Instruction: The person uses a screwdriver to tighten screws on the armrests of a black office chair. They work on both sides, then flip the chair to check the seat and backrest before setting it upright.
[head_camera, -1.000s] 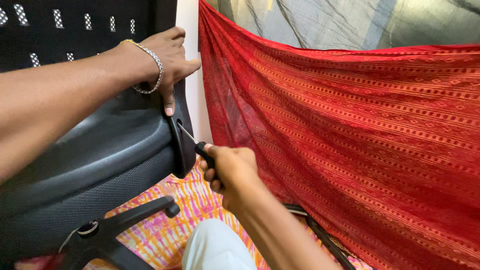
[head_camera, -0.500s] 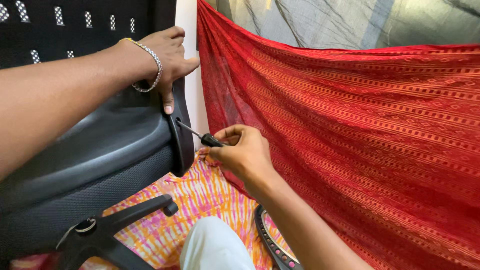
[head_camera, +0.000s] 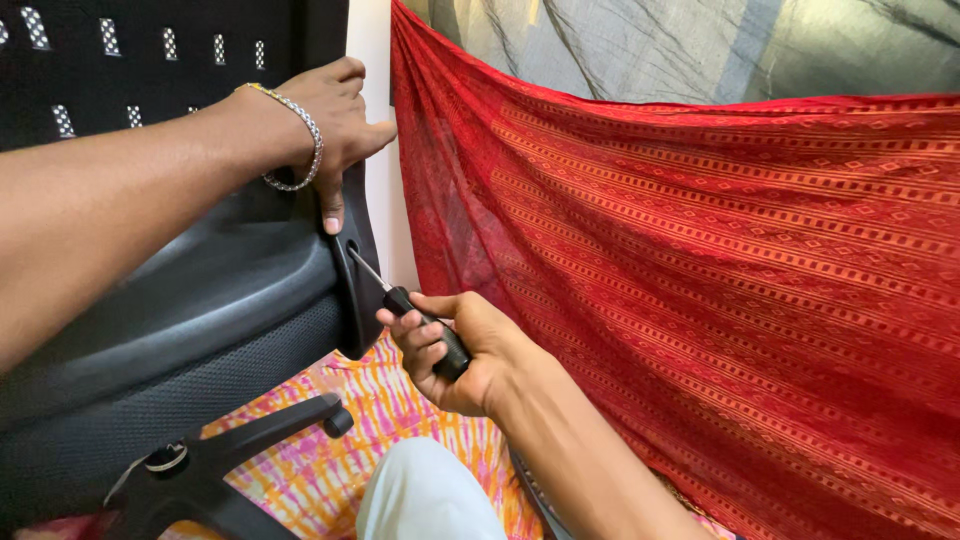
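Starting from the left, there's a black office chair (head_camera: 150, 300) tipped over on its side, with its star base (head_camera: 215, 465) poking out at the bottom over an orange-and-pink patterned cloth (head_camera: 400, 410). The left hand (head_camera: 335, 120), with a silver bracelet (head_camera: 300, 130) on the wrist, is wrapped over the chair's edge up top: fingers curled around the far side, thumb pressing down on the near face, so it's a firm grip on the chair itself.

Just below and to the right of that thumb is the screwdriver (head_camera: 415, 310). Its thin metal shaft runs up-left, and the tip looks like it meets the chair's black side bracket (head_camera: 355, 280), though it's hard to tell exactly what it's seated in. The right hand (head_camera: 460, 355) is closed tight around the black handle, all fingers wrapped round it.

So the tool sits between both hands, nearer the right. A big red patterned fabric (head_camera: 700, 280) hangs across the right side.
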